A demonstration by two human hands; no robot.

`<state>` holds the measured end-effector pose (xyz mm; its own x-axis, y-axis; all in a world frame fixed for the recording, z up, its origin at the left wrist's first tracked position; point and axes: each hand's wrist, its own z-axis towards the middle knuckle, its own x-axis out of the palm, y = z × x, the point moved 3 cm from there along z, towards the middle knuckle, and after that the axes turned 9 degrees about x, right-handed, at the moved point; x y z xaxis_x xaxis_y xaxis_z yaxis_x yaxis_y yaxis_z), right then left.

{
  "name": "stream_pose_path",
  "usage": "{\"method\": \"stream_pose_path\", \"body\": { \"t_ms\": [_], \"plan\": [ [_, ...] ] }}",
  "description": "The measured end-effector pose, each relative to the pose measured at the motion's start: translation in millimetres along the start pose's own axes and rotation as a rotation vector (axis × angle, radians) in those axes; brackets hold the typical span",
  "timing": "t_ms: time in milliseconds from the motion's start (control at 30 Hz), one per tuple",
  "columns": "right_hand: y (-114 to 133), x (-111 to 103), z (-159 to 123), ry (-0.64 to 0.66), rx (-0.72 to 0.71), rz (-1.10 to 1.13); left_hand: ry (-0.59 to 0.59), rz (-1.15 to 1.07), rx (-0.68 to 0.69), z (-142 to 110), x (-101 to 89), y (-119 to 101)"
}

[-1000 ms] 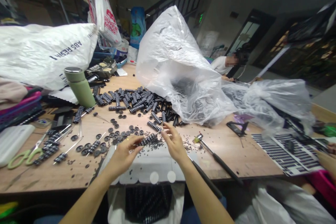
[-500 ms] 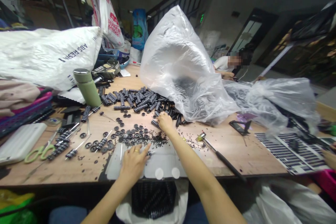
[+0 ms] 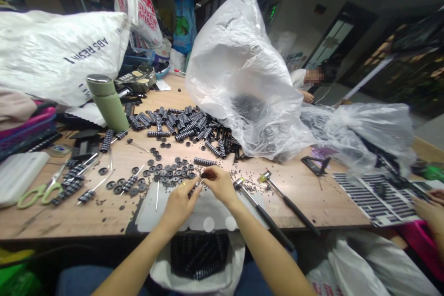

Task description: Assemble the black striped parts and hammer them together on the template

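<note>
Over a grey-white mat at the table's front edge, my two hands meet. My left hand pinches a small black-and-white checkered roller, mostly covered by the fingers. Against its end, my right hand has closed fingers around a small dark piece, too hidden to name. Just beyond them lies another checkered roller. Black discs with centre holes are spread to the left, beside a thin metal rod. Two hammers lie right of my right forearm.
A heap of checkered rollers lies behind, against a large clear plastic bag. On the left are a green flask, scissors and a white box. A co-worker's hand shows at far right.
My right hand has come back from the roller heap towards my left hand, and the two now meet. My left hand has closed on a roller. A second hammer is now in sight.
</note>
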<state>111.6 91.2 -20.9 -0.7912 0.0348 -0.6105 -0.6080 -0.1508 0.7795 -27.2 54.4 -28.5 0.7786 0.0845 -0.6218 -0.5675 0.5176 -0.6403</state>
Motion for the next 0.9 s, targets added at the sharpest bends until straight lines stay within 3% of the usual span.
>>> {"method": "stream_pose_path", "body": {
  "t_ms": [100,333,500,567,700,800,900],
  "plan": [
    [7,-3,-19,-0.060,0.021,0.205,0.026,0.010,-0.004,-1,4.4,-5],
    [8,-8,-32,-0.093,0.052,0.263,0.064,0.087,-0.026,-8,4.2,-13],
    [6,-5,-46,-0.150,-0.080,0.126,0.085,0.035,-0.068,-12,9.9,-7],
    [7,-4,-48,-0.110,-0.163,0.089,0.083,-0.020,-0.084,-13,11.7,-1],
    [1,-1,-30,0.027,-0.171,-0.015,0.043,-0.121,-0.099,-13,6.1,9],
    [-10,2,-6,-0.005,-0.078,-0.225,-0.024,-0.130,-0.167,-12,-4.1,13],
    [-17,7,8,-0.014,-0.060,-0.298,-0.023,-0.099,-0.222,-9,-9.3,14]
  ]
}}
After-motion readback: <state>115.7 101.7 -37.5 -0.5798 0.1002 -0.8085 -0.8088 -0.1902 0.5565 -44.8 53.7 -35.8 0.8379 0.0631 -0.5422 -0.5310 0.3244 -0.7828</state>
